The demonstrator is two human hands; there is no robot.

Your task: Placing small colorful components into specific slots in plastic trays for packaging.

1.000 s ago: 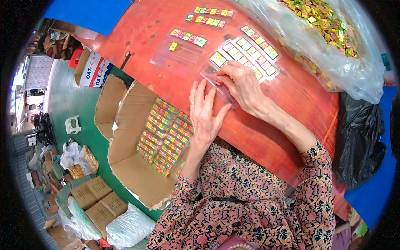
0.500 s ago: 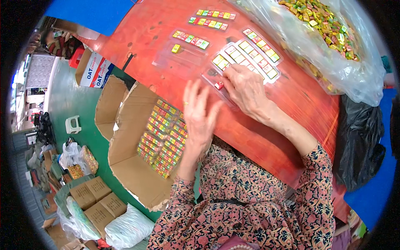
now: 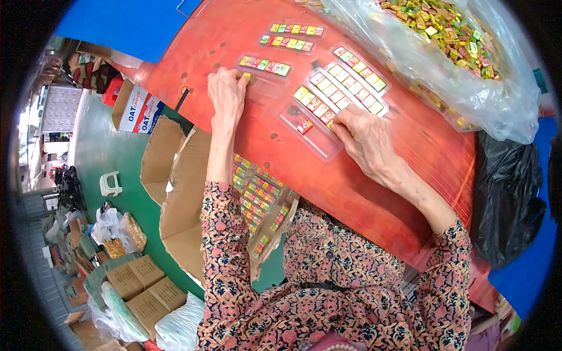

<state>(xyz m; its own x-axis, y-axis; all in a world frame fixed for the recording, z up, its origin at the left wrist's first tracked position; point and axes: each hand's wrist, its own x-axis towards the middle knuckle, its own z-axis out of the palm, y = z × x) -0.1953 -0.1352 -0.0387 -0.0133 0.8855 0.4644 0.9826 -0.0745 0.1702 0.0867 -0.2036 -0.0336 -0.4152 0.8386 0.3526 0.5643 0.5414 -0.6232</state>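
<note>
Red tabletop [image 3: 374,175] is lying under both hands. The left hand [image 3: 227,93] is reaching out along the table's left side, fingers curled down, its fingertips pinching a small yellow-green candy piece [image 3: 247,75] at the near end of a clear plastic tray [image 3: 263,82]. Just beyond those fingertips a row of candies [image 3: 264,65] in mixed colours is sitting in a strip, and two more filled strips [image 3: 286,42] are lying farther out toward the table's far edge.

The right hand [image 3: 366,137] is resting palm down, fingers bent and pressing on the near end of a wider clear tray [image 3: 328,105] holding two full rows of yellow, green and red pieces. Whether anything is pinched under those fingers I cannot tell. Just to the left of this hand, a single red piece [image 3: 304,126] is sitting alone in a nearly empty tray slot. Beyond the wider tray another filled strip [image 3: 359,69] is lying slantwise.

Farther right, a big clear plastic bag [image 3: 468,76] heaped with loose candies is slumping over the table's far corner, and a black bag [image 3: 509,199] is hanging beside the table edge. Below the left forearm, an open cardboard box [image 3: 187,216] on the green floor [image 3: 99,134] is holding stacked filled strips [image 3: 260,202]. Both sleeves are floral patterned.
</note>
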